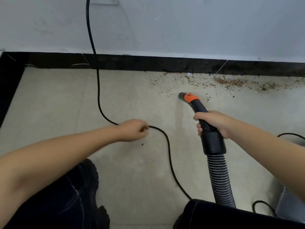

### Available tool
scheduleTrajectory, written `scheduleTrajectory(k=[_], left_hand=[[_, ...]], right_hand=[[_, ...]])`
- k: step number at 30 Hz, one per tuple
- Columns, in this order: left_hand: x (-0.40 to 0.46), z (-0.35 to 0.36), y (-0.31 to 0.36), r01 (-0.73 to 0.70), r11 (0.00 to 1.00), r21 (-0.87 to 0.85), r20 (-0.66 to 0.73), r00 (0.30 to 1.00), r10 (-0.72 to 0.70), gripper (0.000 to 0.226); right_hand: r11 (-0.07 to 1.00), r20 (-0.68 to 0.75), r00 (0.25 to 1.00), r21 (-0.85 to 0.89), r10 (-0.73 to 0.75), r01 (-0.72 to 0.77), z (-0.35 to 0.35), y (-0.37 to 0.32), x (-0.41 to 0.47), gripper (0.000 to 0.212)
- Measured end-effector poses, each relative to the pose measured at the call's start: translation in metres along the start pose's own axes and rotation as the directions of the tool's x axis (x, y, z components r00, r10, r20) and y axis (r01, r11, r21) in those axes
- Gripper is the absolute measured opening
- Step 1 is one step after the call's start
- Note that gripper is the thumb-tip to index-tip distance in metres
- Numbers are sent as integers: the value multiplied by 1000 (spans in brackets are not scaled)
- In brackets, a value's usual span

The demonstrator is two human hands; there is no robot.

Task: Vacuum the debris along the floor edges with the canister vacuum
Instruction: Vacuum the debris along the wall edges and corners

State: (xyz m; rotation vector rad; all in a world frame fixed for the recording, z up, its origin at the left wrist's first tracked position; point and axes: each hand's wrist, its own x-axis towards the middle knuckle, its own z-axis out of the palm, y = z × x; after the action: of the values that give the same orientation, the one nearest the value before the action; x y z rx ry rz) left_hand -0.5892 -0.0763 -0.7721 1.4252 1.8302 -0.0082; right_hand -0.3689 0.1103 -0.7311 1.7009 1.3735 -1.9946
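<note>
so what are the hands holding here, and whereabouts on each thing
The right hand grips the black plastic vacuum hose handle mid-length, behind its orange collar. The left hand pinches the thin black power cord partway along, where it crosses the floor.

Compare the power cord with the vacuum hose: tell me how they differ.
The power cord is thin and smooth; the vacuum hose is thick and ribbed. The cord runs down the wall and snakes across the floor, pinched by the left hand; the hose rises to a rigid handle with an orange collar, gripped by the right hand. Both are black.
</note>
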Motion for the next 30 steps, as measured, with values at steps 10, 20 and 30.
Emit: scheduleTrajectory(k=[10, 20, 30], left_hand=[[-17, 85, 188, 172, -382, -908, 195, 981, -21, 20], [-11, 74, 166, 116, -229, -967, 161, 968, -191, 18], [1, 62, 171, 206, -235, -950, 232, 968, -90, 15]], right_hand=[[986, 41, 997, -153, -67, 73, 48, -9, 8, 17], [995, -31, 996, -44, -88, 86, 65, -23, 17, 15], [997, -94, 995, 68, -33, 40, 39, -34, 20, 18]])
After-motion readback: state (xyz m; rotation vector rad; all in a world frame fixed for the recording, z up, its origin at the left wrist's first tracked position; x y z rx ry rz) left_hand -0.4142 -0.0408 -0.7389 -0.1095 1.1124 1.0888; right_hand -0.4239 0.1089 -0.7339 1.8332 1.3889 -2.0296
